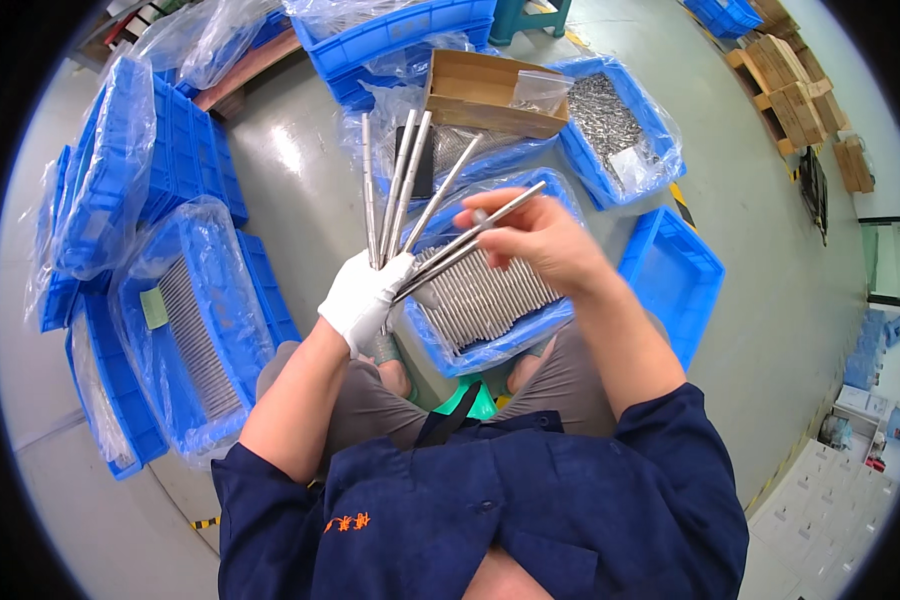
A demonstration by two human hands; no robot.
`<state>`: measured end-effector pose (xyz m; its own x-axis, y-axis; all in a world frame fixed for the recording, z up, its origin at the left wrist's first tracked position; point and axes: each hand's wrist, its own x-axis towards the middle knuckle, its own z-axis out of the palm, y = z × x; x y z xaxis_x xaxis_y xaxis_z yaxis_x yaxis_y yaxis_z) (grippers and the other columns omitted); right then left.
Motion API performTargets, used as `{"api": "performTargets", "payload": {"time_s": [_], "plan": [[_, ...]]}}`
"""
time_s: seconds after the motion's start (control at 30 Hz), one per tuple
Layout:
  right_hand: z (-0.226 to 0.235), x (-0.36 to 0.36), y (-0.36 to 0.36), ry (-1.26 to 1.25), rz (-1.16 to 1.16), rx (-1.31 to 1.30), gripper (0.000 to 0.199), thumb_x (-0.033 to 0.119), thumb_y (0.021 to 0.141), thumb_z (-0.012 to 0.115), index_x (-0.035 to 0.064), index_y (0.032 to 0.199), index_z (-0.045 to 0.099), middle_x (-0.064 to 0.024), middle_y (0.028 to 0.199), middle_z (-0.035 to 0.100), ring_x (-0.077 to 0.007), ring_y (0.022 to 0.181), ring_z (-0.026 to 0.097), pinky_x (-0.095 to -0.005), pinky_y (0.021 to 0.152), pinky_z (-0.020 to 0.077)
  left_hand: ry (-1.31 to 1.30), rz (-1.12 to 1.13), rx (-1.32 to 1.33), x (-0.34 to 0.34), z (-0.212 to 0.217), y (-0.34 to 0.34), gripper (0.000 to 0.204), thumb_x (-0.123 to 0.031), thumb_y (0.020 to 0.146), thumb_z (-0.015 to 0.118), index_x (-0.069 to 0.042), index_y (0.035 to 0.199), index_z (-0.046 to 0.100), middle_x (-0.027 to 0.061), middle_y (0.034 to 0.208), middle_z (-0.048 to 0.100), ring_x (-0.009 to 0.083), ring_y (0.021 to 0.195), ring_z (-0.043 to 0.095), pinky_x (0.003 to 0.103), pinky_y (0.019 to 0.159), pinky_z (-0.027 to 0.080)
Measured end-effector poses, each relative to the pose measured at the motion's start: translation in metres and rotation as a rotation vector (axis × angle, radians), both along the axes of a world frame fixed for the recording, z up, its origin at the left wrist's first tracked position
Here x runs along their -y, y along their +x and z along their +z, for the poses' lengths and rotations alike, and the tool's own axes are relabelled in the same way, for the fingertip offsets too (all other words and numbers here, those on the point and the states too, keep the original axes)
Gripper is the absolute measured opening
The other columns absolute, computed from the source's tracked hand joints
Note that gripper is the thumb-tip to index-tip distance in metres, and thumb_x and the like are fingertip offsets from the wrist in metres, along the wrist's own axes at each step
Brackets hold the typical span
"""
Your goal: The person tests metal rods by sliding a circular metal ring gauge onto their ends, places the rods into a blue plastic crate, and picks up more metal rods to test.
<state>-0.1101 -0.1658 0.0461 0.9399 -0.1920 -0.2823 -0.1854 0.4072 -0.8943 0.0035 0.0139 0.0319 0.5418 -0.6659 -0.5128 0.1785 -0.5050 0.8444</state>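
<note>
Left hand (368, 300): white-gloved, grasping about six metal rods (408, 190), fanned over left edge of blue crate (510, 350)
Right hand (550, 240): at rods, blurred; can't tell grip
Writing: orange characters (348, 523), navy shirt (450, 500)

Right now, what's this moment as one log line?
left hand: white-gloved, gripping fanned metal rods | right hand: bare, beside rods, touch unclear | below: rod pile in blue bin

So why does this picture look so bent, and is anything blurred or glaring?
In the head view, fisheye distortion curves things toward the dark rim; in the head view, the right hand looks smeared, perhaps by motion; also in the head view, light glares off the floor and glints on the metal rods.
</note>
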Motion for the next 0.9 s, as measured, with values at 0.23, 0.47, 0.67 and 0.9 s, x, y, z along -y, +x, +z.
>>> {"api": "performTargets", "payload": {"time_s": [0.23,0.47,0.67,0.9], "plan": [[0.000,0.071,-0.014,-0.031,-0.246,0.098,0.027,0.009,0.080,0.053,0.0017,0.106,0.051,-0.0084,0.092,0.058,-0.0045,0.061,0.049,-0.0160,0.055,0.0437,-0.103,-0.132,-0.246,-0.006,0.009,-0.004,0.028,-0.032,0.078,0.053,-0.005,0.073,0.054,0.0061,0.057,0.056,0.0085,0.044,0.047,0.020,0.037,0.034],[-0.006,0.056,-0.011,0.156,-0.007,0.184,0.032,0.011,0.077,0.056,0.0019,0.107,0.050,-0.0106,0.093,0.056,-0.0092,0.062,0.051,-0.0206,0.059,0.0459,-0.110,-0.183,-0.307,-0.011,-0.003,-0.009,0.031,-0.032,0.074,0.059,-0.002,0.076,0.053,0.0105,0.058,0.055,0.0140,0.047,0.051,0.024,0.040,0.041],[0.003,0.055,-0.016,-0.021,0.002,0.154,0.032,0.006,0.073,0.059,0.0012,0.104,0.052,-0.0116,0.090,0.057,-0.0099,0.065,0.053,-0.0209,0.059,0.0468,-0.113,-0.230,-0.394,-0.010,0.005,-0.008,0.035,-0.034,0.073,0.061,-0.001,0.075,0.053,0.0121,0.058,0.055,0.0164,0.046,0.052,0.025,0.041,0.042],[0.010,0.050,-0.015,0.009,-0.003,0.172,0.031,0.001,0.069,0.060,0.0008,0.099,0.054,-0.0114,0.086,0.058,-0.0129,0.070,0.056,-0.0232,0.061,0.0477,-0.096,-0.224,-0.363,-0.012,0.004,-0.009,0.034,-0.035,0.072,0.061,-0.001,0.074,0.053,0.0114,0.055,0.055,0.0148,0.044,0.051,0.023,0.040,0.040]]}}
